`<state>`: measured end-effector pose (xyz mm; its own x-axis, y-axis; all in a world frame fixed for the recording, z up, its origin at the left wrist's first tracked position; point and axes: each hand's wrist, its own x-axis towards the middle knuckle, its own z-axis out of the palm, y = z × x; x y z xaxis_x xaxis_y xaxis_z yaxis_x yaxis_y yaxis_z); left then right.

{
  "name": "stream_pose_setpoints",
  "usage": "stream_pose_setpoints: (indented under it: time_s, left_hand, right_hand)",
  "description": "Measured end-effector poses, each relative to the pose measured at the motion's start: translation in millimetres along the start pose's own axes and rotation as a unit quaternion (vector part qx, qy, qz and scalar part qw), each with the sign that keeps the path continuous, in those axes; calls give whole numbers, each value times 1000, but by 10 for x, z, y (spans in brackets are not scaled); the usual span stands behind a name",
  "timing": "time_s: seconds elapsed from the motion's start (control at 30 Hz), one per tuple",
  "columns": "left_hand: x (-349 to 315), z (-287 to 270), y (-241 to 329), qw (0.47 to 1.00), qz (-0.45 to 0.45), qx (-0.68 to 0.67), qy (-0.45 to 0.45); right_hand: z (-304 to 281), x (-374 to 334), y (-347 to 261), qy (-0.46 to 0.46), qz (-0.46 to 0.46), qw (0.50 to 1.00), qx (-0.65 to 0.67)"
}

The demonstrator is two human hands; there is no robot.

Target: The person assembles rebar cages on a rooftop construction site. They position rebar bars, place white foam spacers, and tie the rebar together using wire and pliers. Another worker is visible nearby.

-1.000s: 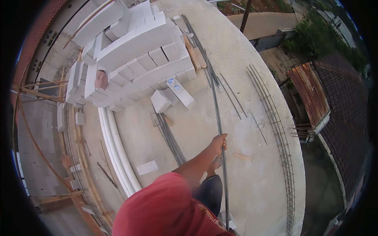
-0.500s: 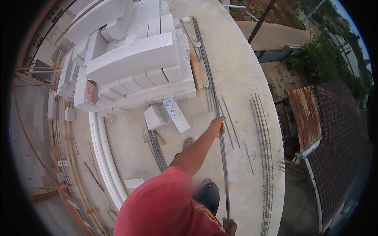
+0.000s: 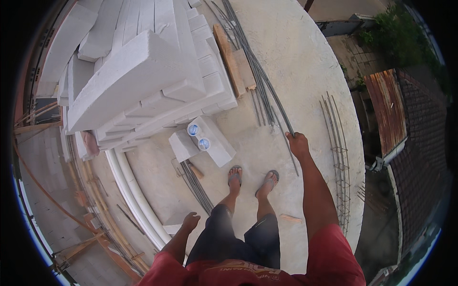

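Observation:
My right hand (image 3: 298, 144) is closed round the near end of long thin steel bars (image 3: 278, 105), which slant away to the far left beside the block stack. Its arm is stretched forward and to the right. My left hand (image 3: 191, 221) hangs low on the left with its fingers curled in; nothing shows in it. It is nearest to a pale block (image 3: 174, 220) and a bundle of short steel bars (image 3: 194, 186). By the far end of that bundle lies a wooden tool handle (image 3: 195, 170). My sandalled feet stand apart on the concrete.
A large stack of white blocks (image 3: 138, 71) rises far left. Two lidded cups (image 3: 204, 144) stand on a loose block (image 3: 217, 145). White pipes (image 3: 126, 178) lie left, wooden boards (image 3: 229, 59) beside the stack. A rebar cage (image 3: 339, 157) lies along the slab's right edge, with a drop beyond.
My left hand has let go of the bars and swung down to the left. My right hand has come forward, still holding them. My view has turned, and both feet now show.

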<state>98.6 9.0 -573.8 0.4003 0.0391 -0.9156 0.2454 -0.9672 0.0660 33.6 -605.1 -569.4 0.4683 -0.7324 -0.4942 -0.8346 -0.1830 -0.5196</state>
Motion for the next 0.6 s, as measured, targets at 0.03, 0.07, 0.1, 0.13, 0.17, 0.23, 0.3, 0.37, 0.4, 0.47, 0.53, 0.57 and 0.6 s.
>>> stream_pose_setpoints:
  time_s: [0.03,0.07,0.1,0.13,0.17,0.23,0.3,0.37,0.4,0.47,0.53,0.57,0.6]
  left_hand:
    - [-143,49,-496,997,-71,2,8]
    - [-406,139,-764,989,-144,-23,-3]
    - [-598,233,-1225,987,-157,-9,-5]
    - [-769,362,-1298,985,-163,31,-39]
    - [-977,425,-1362,980,-165,79,-76]
    - [-247,980,-756,981,-57,142,-122]
    - [676,1622,227,976,90,180,-88]
    - [1578,2061,974,944,221,244,8]
    - [2001,2216,1245,914,278,287,69]
    - [2619,2422,1508,849,344,354,188]
    - [3083,2551,1618,795,363,394,285]
    - [3135,2660,1682,813,358,374,267]
    - [3181,2743,1678,830,345,356,254]
  right_hand:
    - [149,293,129,14,-15,999,-26]
    - [349,465,375,-6,-19,1000,-3]
    - [501,582,656,-29,-15,999,25]
    - [668,709,820,-20,-17,1000,3]
    - [831,816,1013,-10,-15,1000,-18]
    - [1044,946,1346,-41,25,998,-28]
    - [1284,1117,1710,3,-16,998,-67]
    - [1411,1329,1859,-29,28,993,-110]
    - [1458,1410,1974,-28,34,992,-122]
    - [1567,1552,2113,-37,50,987,-146]
    - [1796,1697,2252,-63,67,982,-168]
    - [1819,1689,2415,-46,70,982,-171]
    - [1885,1681,2580,-31,68,983,-170]
